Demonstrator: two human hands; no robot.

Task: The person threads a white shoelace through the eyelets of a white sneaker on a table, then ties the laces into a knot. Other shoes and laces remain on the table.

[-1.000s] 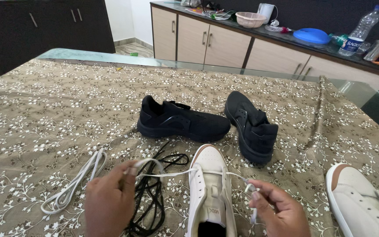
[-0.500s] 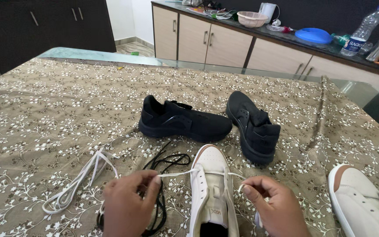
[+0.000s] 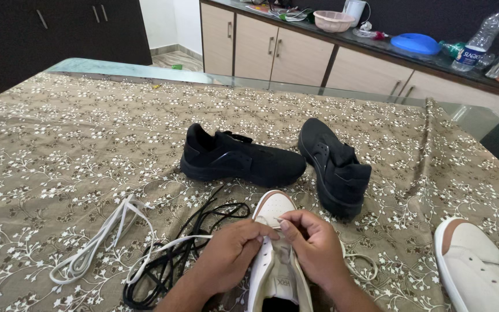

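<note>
Sitting toe-away on the patterned tablecloth (image 3: 59, 150), near the bottom edge of the view, white sneaker (image 3: 276, 254), its long axis running straight out from the body toward the far side of the table. Meeting over the front of that shoe, just behind the toe cap: left hand (image 3: 232, 254) coming in from the left, right hand (image 3: 313, 248) from the right, fingertips almost touching over the lowest eyelets. Pinching closed, apparently on the white lace (image 3: 168, 245) where it is crossing the shoe; exact grip hidden under the knuckles, so hard telling which fingers are holding which end. Trailing left from under the left hand toward the table, one lace end; looping on the cloth just right of the right hand, the other. Neither hand being clearly nearer: both resting on the shoe, with the eyelet rows lying back toward the body along the shoe's axis, beneath the palms. Lying tangled just left of the shoe, black laces (image 3: 197, 242); well left of those, a second white lace (image 3: 96, 242) folded double. Standing beyond, well apart from the hands, two black sneakers (image 3: 244, 162). Peeking in at the lower right corner, another white sneaker (image 3: 480, 268).
</note>
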